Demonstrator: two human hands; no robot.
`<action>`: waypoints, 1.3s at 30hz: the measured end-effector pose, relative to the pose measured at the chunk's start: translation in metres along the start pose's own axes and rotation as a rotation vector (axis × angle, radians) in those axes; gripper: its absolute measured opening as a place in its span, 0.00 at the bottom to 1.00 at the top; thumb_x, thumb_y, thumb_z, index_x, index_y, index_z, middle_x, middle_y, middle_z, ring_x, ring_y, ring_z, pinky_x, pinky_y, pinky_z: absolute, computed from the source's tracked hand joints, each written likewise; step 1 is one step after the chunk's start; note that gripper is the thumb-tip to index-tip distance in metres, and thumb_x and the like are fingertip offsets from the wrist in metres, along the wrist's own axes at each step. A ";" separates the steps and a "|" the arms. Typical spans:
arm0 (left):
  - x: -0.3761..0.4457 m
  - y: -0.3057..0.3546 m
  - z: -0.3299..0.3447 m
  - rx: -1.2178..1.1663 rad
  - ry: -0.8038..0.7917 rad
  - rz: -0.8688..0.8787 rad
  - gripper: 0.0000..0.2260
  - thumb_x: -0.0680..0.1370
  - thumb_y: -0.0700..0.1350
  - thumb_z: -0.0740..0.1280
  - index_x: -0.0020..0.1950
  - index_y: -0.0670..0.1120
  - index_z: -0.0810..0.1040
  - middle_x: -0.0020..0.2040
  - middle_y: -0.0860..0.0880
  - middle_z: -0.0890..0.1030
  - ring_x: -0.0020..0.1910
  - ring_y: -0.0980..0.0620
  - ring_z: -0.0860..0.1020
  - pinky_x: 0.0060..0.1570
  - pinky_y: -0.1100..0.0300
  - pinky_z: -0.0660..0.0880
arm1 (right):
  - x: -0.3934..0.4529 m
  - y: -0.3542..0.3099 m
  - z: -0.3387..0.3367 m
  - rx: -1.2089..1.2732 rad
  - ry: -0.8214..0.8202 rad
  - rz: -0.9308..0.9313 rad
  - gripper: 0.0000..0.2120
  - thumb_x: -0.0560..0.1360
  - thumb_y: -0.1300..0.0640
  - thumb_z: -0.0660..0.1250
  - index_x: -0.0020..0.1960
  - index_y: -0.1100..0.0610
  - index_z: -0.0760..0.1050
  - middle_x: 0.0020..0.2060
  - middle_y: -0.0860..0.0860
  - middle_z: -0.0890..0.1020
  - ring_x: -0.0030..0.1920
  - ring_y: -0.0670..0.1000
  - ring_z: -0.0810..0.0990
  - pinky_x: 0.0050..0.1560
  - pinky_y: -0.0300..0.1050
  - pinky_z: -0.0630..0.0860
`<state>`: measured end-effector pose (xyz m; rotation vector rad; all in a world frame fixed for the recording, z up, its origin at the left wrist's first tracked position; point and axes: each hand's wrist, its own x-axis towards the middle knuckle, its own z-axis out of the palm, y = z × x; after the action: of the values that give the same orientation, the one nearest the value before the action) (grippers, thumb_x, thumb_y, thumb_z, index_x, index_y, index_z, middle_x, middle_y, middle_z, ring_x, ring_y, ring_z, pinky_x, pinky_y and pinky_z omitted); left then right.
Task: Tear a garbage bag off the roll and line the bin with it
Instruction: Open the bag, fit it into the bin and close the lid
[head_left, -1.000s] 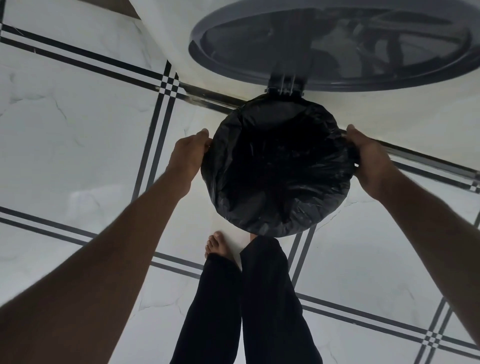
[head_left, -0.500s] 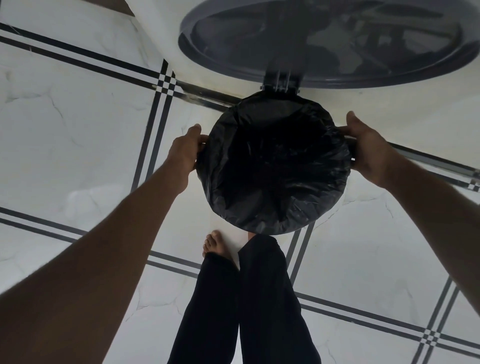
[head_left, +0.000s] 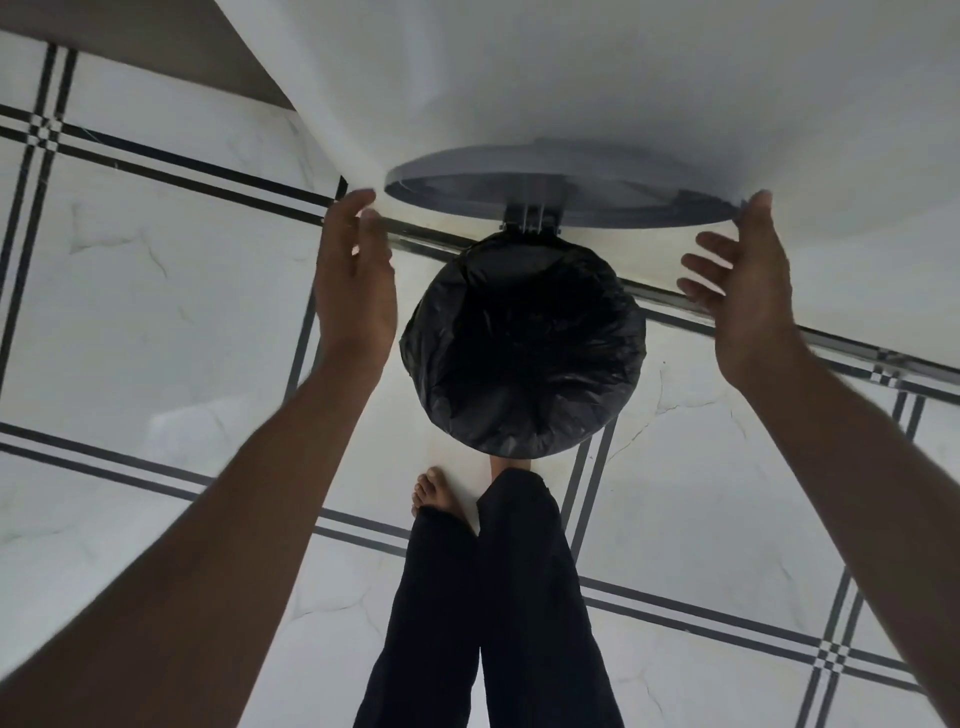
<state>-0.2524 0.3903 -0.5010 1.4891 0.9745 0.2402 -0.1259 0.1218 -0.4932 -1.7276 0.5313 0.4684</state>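
I see my left hand (head_left: 356, 291) and right hand (head_left: 748, 296) both open and holding nothing, either side of the black bag (head_left: 524, 348) lining the bin, its lid (head_left: 561, 182) raised.

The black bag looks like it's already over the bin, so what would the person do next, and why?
Probably lower the round grey hinged lid. The crinkled black plastic garbage bag already wraps the bin's rim, and both hands, left hand and right hand, are open and off it, up near the lid's edges.

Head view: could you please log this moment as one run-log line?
bag: over bin rim | lid: raised | left hand: open, off bag | right hand: open, off bag
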 end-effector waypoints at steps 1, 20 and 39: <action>-0.004 0.014 0.002 0.014 -0.025 0.048 0.14 0.80 0.55 0.59 0.63 0.55 0.76 0.59 0.46 0.80 0.57 0.46 0.79 0.59 0.53 0.77 | -0.008 -0.010 0.001 -0.010 -0.019 -0.038 0.16 0.81 0.37 0.54 0.60 0.40 0.75 0.59 0.48 0.78 0.58 0.50 0.81 0.54 0.44 0.79; -0.097 0.048 -0.015 -0.034 -0.044 -0.300 0.09 0.80 0.40 0.64 0.54 0.48 0.83 0.49 0.50 0.83 0.53 0.50 0.83 0.57 0.56 0.81 | -0.120 0.012 0.001 -0.306 0.012 -0.263 0.14 0.75 0.59 0.64 0.59 0.52 0.79 0.55 0.48 0.77 0.56 0.53 0.80 0.57 0.44 0.78; -0.124 -0.103 0.008 0.105 -0.021 -0.638 0.04 0.80 0.43 0.64 0.48 0.50 0.77 0.47 0.52 0.76 0.51 0.49 0.72 0.52 0.58 0.72 | -0.128 0.162 0.023 -0.136 0.104 0.163 0.25 0.70 0.52 0.69 0.64 0.43 0.67 0.64 0.49 0.76 0.55 0.55 0.80 0.56 0.54 0.82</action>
<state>-0.3666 0.2861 -0.5464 1.1967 1.4046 -0.2894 -0.3245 0.1262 -0.5536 -1.8538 0.7325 0.5426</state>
